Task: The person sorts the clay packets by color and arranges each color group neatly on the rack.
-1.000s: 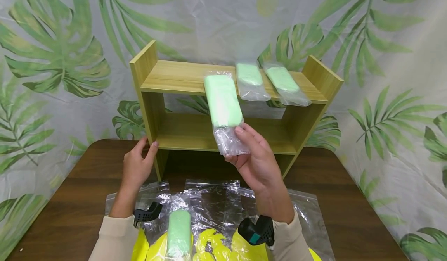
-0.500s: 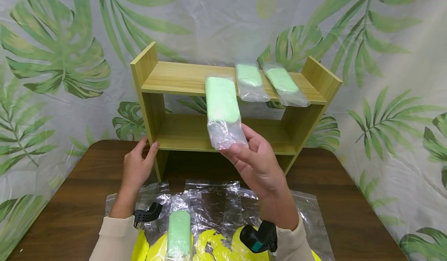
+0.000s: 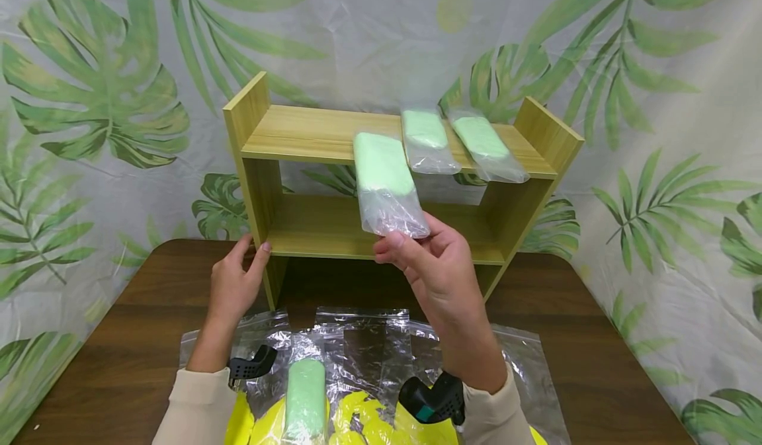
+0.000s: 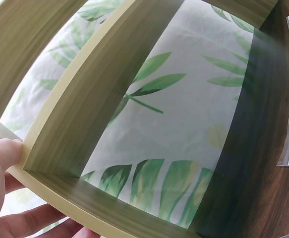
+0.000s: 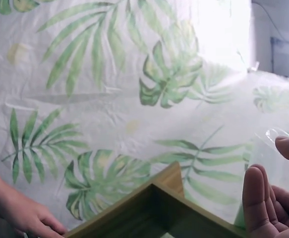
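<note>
In the head view my right hand (image 3: 443, 276) pinches the lower clear end of a plastic-wrapped light green block (image 3: 383, 164), held at the front edge of the wooden shelf unit's top board (image 3: 321, 131). Two similar wrapped green blocks (image 3: 425, 129) (image 3: 481, 135) lie on that board further right, their plastic ends over the edge. My left hand (image 3: 235, 280) grips the unit's left side panel at the middle board's height. The left wrist view shows the thumb and fingers (image 4: 32, 220) around that panel. The right wrist view catches part of my right hand (image 5: 275, 203).
On the dark wooden table (image 3: 595, 365), in front of the unit, lie clear zip bags (image 3: 530, 365) with yellow pieces (image 3: 360, 418) and another wrapped green block (image 3: 306, 395). A leaf-patterned cloth (image 3: 369, 35) hangs behind the unit.
My right fingers have shifted to the bottom end of the wrapping, and the block's lower end has risen towards the top board. The left hand has stayed on the side panel.
</note>
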`<action>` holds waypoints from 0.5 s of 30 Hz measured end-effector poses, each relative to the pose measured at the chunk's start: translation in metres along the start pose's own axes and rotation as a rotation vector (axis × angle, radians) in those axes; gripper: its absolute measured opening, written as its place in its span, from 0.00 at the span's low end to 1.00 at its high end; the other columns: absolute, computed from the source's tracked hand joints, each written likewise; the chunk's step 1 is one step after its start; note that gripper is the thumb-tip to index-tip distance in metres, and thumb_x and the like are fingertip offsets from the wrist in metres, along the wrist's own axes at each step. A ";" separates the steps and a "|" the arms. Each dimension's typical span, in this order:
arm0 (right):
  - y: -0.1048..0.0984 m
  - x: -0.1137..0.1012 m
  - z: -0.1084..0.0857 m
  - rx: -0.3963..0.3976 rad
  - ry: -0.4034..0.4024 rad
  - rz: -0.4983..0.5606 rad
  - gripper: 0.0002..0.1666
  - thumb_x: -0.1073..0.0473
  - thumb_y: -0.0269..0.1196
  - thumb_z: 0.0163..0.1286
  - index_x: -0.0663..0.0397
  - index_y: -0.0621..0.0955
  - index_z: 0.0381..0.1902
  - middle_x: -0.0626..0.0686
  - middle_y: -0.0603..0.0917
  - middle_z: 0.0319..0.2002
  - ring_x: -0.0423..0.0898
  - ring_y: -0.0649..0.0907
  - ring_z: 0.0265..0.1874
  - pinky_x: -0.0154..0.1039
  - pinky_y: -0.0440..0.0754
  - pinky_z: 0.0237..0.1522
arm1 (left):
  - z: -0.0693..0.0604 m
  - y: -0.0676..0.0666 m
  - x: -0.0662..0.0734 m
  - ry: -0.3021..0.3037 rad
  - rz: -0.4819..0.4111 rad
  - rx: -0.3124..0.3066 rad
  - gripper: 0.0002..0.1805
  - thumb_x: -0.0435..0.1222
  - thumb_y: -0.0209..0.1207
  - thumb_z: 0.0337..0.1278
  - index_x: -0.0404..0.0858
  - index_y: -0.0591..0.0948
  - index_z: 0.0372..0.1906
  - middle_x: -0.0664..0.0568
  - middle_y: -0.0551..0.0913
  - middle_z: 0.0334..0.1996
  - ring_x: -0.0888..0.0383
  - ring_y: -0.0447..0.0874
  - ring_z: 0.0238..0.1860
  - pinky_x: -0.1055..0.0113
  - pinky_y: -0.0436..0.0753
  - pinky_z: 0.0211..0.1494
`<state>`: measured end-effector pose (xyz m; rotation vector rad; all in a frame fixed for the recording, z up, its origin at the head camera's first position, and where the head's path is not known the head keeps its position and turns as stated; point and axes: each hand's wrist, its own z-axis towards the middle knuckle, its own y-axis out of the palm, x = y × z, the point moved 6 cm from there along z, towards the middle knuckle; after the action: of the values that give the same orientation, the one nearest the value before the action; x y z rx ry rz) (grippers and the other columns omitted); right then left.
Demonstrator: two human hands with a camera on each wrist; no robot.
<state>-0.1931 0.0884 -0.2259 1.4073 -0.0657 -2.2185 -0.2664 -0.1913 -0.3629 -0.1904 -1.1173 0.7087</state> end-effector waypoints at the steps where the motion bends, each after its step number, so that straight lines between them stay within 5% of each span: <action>1: 0.000 0.000 0.001 0.008 -0.011 -0.002 0.12 0.70 0.59 0.67 0.67 0.77 0.49 0.58 0.81 0.38 0.48 0.83 0.33 0.41 0.82 0.42 | 0.000 0.000 0.000 0.001 0.000 0.001 0.26 0.49 0.50 0.71 0.35 0.74 0.62 0.34 0.82 0.50 0.37 0.81 0.49 0.42 0.76 0.47; 15: -0.004 0.002 0.020 0.083 -0.029 -0.076 0.04 0.67 0.60 0.69 0.64 0.81 0.36 0.55 0.83 0.27 0.45 0.80 0.22 0.35 0.81 0.28 | 0.000 0.000 -0.001 -0.007 -0.003 -0.003 0.26 0.50 0.50 0.70 0.35 0.74 0.62 0.34 0.81 0.50 0.36 0.80 0.50 0.42 0.76 0.49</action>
<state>-0.2128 0.0865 -0.2195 1.4438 -0.1176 -2.3224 -0.2669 -0.1916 -0.3634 -0.1885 -1.1249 0.7053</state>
